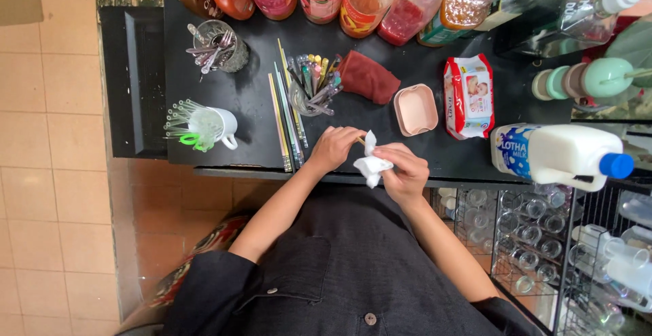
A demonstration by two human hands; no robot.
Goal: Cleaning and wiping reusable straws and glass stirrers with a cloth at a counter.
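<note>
White tissue (371, 165), crumpled, pinched in the closed right hand (406, 172) just below the black counter's (258, 98) front edge; left hand (333, 147), curled at that edge, grips a thin stick-like item. Milk jug (557, 156) lies right; pink lid (415, 109) behind.

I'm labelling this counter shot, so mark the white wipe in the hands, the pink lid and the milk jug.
white wipe (371, 165), head view, on the bunched cloth between both hands.
pink lid (415, 110), head view, on its inner middle.
milk jug (564, 156), head view, on its white body.
</note>
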